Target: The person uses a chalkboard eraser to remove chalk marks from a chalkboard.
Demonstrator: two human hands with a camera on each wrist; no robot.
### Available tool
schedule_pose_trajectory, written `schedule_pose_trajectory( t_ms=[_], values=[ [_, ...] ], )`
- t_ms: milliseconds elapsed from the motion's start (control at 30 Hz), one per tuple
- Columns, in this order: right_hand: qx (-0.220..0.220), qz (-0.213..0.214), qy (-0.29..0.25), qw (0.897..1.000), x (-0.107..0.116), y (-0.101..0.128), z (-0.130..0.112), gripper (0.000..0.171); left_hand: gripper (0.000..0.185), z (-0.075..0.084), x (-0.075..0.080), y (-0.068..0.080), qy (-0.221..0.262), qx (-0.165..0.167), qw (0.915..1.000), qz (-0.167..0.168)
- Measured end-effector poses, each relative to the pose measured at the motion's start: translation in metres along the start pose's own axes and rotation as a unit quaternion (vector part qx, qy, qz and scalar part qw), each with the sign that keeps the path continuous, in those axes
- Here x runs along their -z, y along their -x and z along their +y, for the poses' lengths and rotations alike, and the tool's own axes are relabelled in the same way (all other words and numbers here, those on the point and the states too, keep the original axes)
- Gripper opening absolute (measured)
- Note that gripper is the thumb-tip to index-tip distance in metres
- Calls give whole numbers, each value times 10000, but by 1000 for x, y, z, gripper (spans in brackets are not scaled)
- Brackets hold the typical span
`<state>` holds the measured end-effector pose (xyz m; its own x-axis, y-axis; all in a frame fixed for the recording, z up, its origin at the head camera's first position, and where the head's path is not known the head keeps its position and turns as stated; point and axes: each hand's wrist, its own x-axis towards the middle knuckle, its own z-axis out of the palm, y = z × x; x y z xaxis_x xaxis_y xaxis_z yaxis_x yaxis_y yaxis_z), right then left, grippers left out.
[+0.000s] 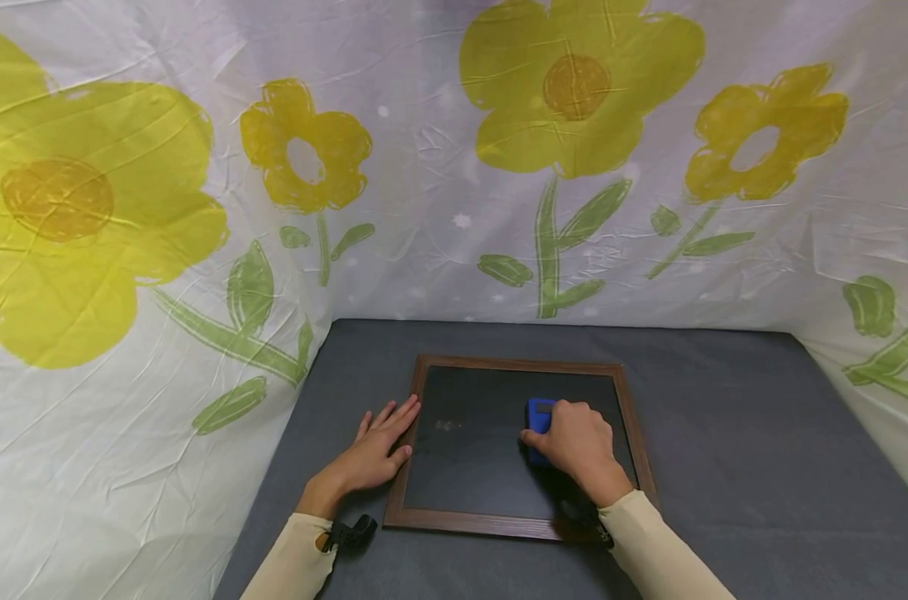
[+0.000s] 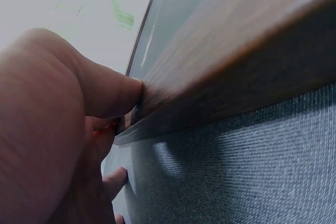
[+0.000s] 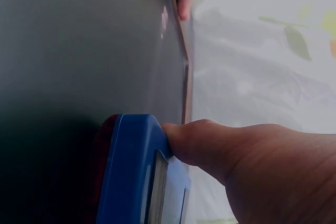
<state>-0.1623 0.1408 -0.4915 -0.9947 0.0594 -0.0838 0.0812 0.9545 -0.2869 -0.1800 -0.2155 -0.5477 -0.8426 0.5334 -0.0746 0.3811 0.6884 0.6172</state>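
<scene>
1. While the left hand (image 1: 373,454) lies along the left side of the wooden frame (image 1: 484,523), the right hand (image 1: 580,446) has the blue eraser (image 1: 538,415) gripped between thumb and fingers. So the hands are well apart: right one clamped on the eraser, left one spread out and not wrapped around anything, thumb touching the rail.

2. Eraser's right under the right hand, over the black board (image 1: 469,467) that lies flat between the two hands. Its dark red pad (image 3: 104,177) faces the board, but the contact is lost in shadow, so can't tell if the whole pad touches.

3. Some faint pale marks (image 1: 448,425) sit just to the right of the left fingertips, well apart from the eraser.

4. Biggest worry imo: the frame skating across the gray bench (image 1: 724,433). A sideways shove from the right hand with only that loose left-hand touch could do it.

5. Pushing mostly with the thumb might tip the eraser onto one edge, which would probably smear stuff or leave streaks.

6. A long stroke toward the marks could bump the left fingers or the rail beside them.

7. The black strap (image 1: 606,532) on the right wrist is close to the near rail, so a dropped forearm might snag it.
</scene>
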Motion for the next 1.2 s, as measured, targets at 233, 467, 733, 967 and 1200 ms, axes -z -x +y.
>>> schedule_pose_trajectory(
  t_ms=[233, 467, 733, 967, 1200],
  values=[
    [91, 1, 102, 9999, -6, -4, -17, 70, 72, -2, -1, 0, -10, 9, 10000, 11],
    [220, 58, 134, 9997, -9, -6, -30, 69, 72, -2, -1, 0, 9, -34, 10000, 0],
    [416, 58, 91, 9991, -14, -8, -46, 67, 72, -3, -1, -1, -43, -35, 10000, 3],
    [605, 75, 103, 9981, -21, -10, -66, 64, 72, -1, 0, -1, -90, -25, 10000, -25],
    [793, 40, 150, 9967, -28, -12, -87, 63, 71, 0, 0, -1, -86, -33, 10000, -2]
  ],
)
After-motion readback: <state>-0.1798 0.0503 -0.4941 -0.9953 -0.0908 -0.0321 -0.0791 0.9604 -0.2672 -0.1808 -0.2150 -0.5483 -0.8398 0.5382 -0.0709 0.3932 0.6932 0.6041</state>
